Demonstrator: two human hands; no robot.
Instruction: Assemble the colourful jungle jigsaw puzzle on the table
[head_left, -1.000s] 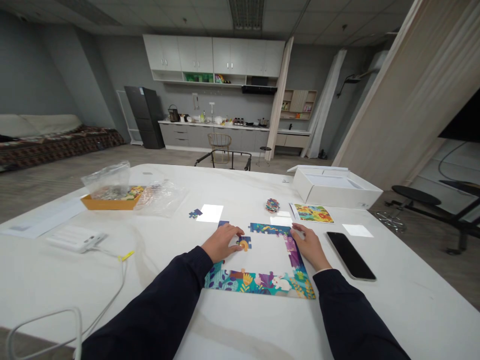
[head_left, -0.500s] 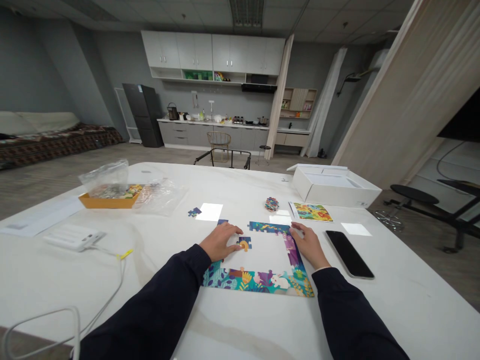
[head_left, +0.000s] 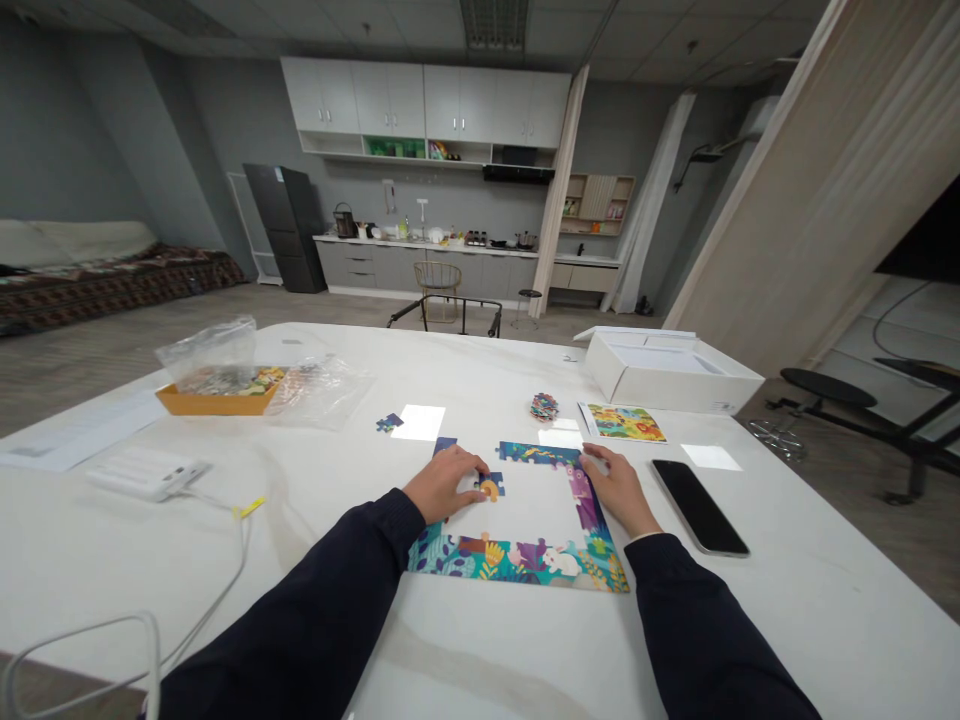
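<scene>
On the table, a partly joined jigsaw puzzle (head_left: 517,565) forms a colourful border with a gap in its upper left edge. Inside that border, near the gap, lies a dark blue puzzle piece (head_left: 491,487) with a yellow-orange shape. My left hand (head_left: 448,482) pinches this piece at its left side between thumb and fingers, its palm covering part of the left border. At the upper right corner, my right hand (head_left: 619,487) rests its extended fingertips on the border's edge, thumb apart.
Loose puzzle pieces (head_left: 389,423) lie beyond my left hand, with a piled stack (head_left: 544,407) farther right. Around stand a picture card (head_left: 625,423), a phone (head_left: 699,507), a white box (head_left: 667,372), a yellow tray (head_left: 217,402) with plastic bags, and a cabled power bank (head_left: 150,475).
My left hand and the puzzle piece have shifted very slightly to the right and away from me. My right hand stays at the corner.
</scene>
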